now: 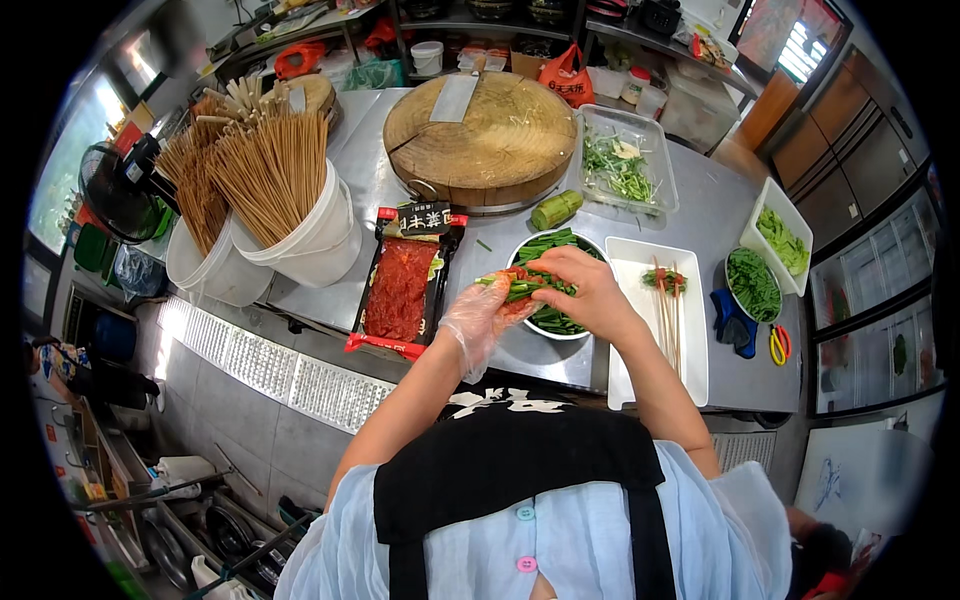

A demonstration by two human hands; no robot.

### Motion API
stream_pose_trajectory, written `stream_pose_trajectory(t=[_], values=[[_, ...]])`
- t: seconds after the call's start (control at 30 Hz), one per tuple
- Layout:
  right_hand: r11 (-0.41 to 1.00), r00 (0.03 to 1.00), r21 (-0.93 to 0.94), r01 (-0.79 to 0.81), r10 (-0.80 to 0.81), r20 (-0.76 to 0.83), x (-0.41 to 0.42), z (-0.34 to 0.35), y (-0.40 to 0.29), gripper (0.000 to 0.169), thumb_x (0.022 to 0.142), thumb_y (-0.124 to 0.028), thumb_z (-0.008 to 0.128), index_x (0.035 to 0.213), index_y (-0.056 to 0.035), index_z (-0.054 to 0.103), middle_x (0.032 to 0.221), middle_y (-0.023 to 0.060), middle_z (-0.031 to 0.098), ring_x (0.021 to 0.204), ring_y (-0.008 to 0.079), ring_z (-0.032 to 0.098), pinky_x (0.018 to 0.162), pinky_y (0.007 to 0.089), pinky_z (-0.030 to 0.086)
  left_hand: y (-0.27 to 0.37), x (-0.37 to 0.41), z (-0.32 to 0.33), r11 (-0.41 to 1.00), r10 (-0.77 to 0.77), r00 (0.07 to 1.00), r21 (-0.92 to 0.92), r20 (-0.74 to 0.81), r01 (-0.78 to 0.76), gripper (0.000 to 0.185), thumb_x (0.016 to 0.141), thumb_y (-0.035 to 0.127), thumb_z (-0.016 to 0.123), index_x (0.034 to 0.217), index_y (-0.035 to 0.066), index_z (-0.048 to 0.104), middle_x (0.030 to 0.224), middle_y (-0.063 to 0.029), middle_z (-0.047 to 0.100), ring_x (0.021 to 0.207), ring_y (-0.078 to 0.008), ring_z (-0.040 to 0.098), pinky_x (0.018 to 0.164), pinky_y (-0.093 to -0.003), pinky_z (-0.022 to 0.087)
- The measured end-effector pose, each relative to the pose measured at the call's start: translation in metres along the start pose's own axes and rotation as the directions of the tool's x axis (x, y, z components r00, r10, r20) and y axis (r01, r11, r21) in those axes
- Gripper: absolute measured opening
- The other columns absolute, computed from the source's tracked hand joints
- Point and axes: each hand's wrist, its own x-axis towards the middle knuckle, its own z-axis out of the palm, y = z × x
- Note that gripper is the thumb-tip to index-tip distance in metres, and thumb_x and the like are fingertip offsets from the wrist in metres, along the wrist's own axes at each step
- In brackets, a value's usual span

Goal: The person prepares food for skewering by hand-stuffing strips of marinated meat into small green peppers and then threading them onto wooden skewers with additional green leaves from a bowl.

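My left hand (481,311), in a clear plastic glove, holds a slice of raw red meat with cut green stalks (525,289) laid on it. The bare fingers of my right hand (581,289) are closed on the stalks and the meat's edge. Both hands are over a white bowl (559,335) of cut green stalks. To the right, a white tray (628,352) holds several wooden skewers (666,322) with meat-wrapped green bundles at their far ends. On the left lies an open package of sliced raw red meat (397,289).
Beyond the bowl are a round wooden chopping block (487,142) with a cleaver (454,97), a green stem piece (556,210) and a plastic tub of greens (667,165). White buckets (322,232) of skewers stand left. Yellow-and-red-handled scissors (780,345) and a blue-black glove (733,322) lie right.
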Motion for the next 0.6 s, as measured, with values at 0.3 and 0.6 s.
stream_pose_trajectory(t=[0.3,0.6], values=[[0.981,0.990,-0.129,0.141,-0.142,0.003,-0.001,0.012,0.011,0.020,0.074,-0.006,0.070,0.094,-0.0025,0.068,0.089,0.0095,0.062,0.085,0.0267,0.059,0.074,0.0351,0.049,0.009,0.000,0.006,0.984,-0.068,0.995,-0.157,0.080,0.080,0.038,0.098,0.030,0.050,0.117,-0.003,0.051,0.114,-0.0156,0.058,0.103,-0.0256,0.061,0.094,-0.0418,0.051],[0.988,0.993,-0.117,0.102,-0.108,-0.047,0.001,0.015,0.005,0.018,0.076,-0.005,0.069,0.093,-0.0018,0.068,0.084,0.0102,0.062,0.082,0.0272,0.059,0.073,0.0355,0.049,0.003,0.001,-0.008,0.998,-0.007,0.998,-0.064,0.065,0.011,0.034,0.099,0.027,0.047,0.119,-0.001,0.050,0.118,-0.0159,0.055,0.107,-0.0284,0.059,0.098,-0.0442,0.049]])
